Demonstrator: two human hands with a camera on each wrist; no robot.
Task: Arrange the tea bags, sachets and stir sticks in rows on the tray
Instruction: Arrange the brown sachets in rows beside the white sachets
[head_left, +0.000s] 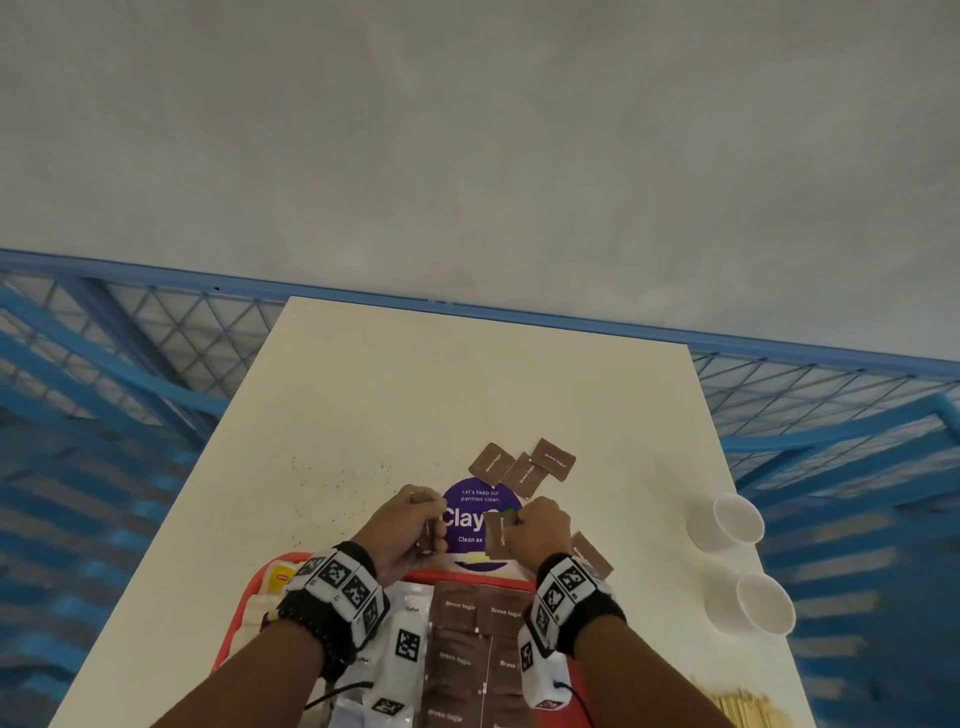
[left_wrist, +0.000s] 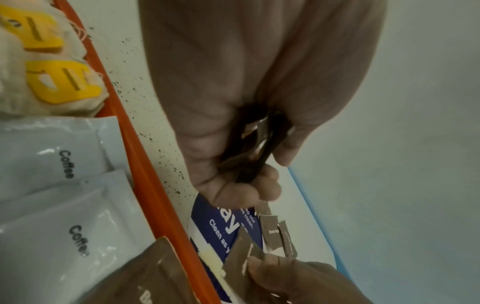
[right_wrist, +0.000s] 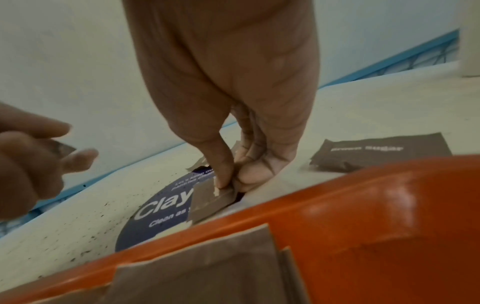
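Both hands (head_left: 402, 525) (head_left: 540, 530) pinch flat brown paper sachets (head_left: 496, 535).

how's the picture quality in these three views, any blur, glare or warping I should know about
Head view: wide-angle warping bends the blue railing, and its edges smear. Left wrist view: the left hand fills the frame, soft and washed out, though "Coffee" on the white sachets reads clearly. Right wrist view: glare streaks the orange tray rim; the near brown sachets are out of focus.
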